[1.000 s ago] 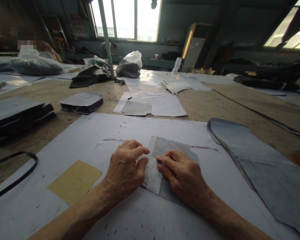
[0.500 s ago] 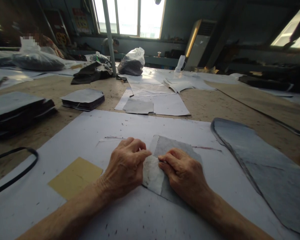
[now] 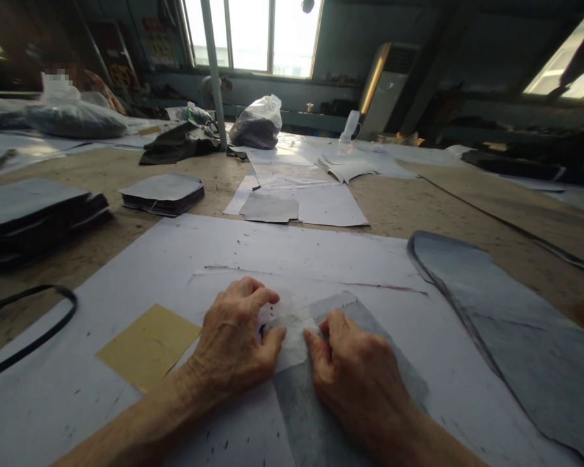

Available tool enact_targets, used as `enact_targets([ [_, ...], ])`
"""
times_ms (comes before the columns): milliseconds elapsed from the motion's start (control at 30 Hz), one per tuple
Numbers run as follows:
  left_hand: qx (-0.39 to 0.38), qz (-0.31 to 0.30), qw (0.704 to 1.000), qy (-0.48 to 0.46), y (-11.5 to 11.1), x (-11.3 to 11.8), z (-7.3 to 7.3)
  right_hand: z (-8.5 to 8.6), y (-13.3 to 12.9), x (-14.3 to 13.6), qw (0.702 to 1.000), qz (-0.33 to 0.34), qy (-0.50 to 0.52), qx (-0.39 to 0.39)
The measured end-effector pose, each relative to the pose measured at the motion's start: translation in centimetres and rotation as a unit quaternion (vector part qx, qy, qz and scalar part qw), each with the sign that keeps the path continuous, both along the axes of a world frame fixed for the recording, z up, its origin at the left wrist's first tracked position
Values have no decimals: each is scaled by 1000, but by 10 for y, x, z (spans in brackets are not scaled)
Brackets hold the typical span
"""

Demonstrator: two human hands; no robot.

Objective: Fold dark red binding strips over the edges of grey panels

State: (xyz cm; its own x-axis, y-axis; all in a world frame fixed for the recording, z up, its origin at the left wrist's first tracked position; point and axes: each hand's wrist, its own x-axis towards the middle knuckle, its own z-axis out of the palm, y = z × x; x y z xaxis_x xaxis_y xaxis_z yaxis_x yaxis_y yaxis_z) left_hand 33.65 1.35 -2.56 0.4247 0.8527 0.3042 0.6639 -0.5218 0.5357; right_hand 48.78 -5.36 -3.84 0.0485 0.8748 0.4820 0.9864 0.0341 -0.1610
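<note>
Grey sheet material (image 3: 302, 402) is seen in the head view, lying low in the middle on a large white sheet (image 3: 141, 259), partly covered by the right hand (image 3: 355, 363). On its left part a pale whitish patch (image 3: 292, 353) is placed, between the two hands. The left hand (image 3: 236, 334) is held half open, with the thumb and the index finger well apart; its thumb tip is brought to the left side of the patch, and nothing is seen to be gripped. The fingers of the right hand are curled, with thumb and index finger near each other at the patch's right side; whether its edge is pinched cannot be told. Near the left forearm a yellow square (image 3: 148, 347) is laid flat. At the right, large grey pieces (image 3: 506, 324) are piled, while farther left two stacks of cut pieces (image 3: 163, 191) are kept on the brown table (image 3: 214, 194).
</note>
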Motion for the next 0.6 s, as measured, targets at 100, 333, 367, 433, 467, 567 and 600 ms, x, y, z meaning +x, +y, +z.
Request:
enact_targets([
  [100, 8, -30, 1000, 6, -2, 0, 1, 1, -4, -3, 999, 1, 30, -28],
  [333, 19, -60, 997, 49, -9, 1, 3, 8, -9, -4, 998, -5, 29, -60],
  [367, 18, -64, 996, 53, -9, 1, 3, 9, -10, -4, 998, -6, 28, -61],
  [433, 15, -72, 996, 54, -10, 1, 1, 9, -12, -4, 998, -7, 25, -62],
  [467, 16, -74, 996, 51, -10, 0, 1, 8, -12, -4, 998, -7, 23, -61],
  [567, 47, -66, 997, 17, -14, -2, 2, 3, -13, -6, 999, 1, 6, -51],
  [600, 68, -70, 995, -4, -17, -2, 3, 2, -14, -6, 999, 10, -1, -44],
])
